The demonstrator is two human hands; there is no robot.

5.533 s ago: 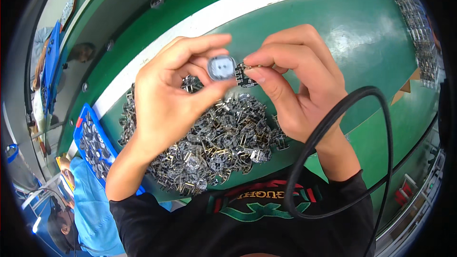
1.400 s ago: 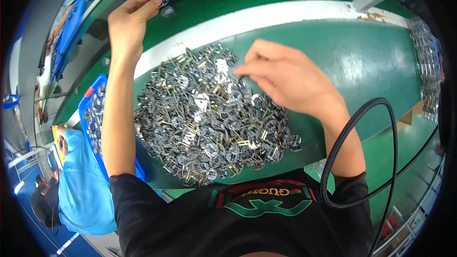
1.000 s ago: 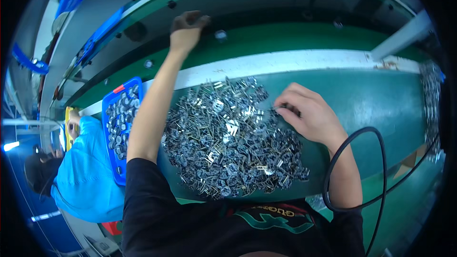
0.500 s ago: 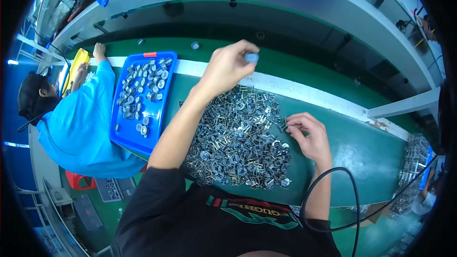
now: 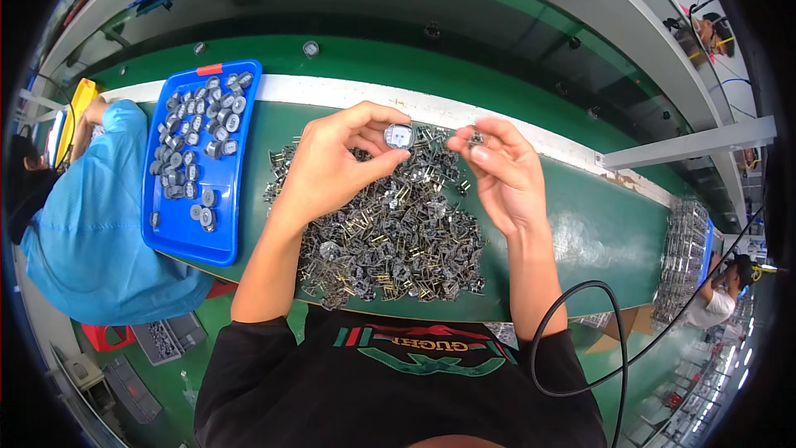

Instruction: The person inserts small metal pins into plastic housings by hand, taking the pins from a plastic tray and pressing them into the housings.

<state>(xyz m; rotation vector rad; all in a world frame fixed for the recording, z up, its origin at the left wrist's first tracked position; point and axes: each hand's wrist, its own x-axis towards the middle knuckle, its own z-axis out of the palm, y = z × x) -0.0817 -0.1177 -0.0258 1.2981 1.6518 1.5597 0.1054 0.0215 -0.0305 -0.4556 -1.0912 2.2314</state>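
Between the thumb and fingers of my left hand (image 5: 332, 162) is a small round grey housing (image 5: 399, 136), its pale face with dark openings turned up toward me. To its right, my right hand (image 5: 510, 170) pinches a small metal-pinned part (image 5: 475, 139), partly covered by the fingertips. The two pieces are apart, level with each other over the far edge of a heap of similar pinned parts (image 5: 390, 241). That heap is of dark and silvery pieces with brass-coloured prongs. Left of it, a blue tray (image 5: 230, 232) holds many round grey housings (image 5: 211, 149).
A green conveyor belt (image 5: 356, 66) behind a white rail (image 5: 332, 93) carries a few housings (image 5: 310, 49). At left sits a co-worker in a blue smock (image 5: 116, 224). A black cable (image 5: 535, 348) loops by my right forearm. Metal parts are stacked (image 5: 684, 241) at the table's right end.
My left hand has come back from over the belt with the housing, which now faces up. My right hand has lifted from the heap's right edge toward it, with a small part in its fingers.
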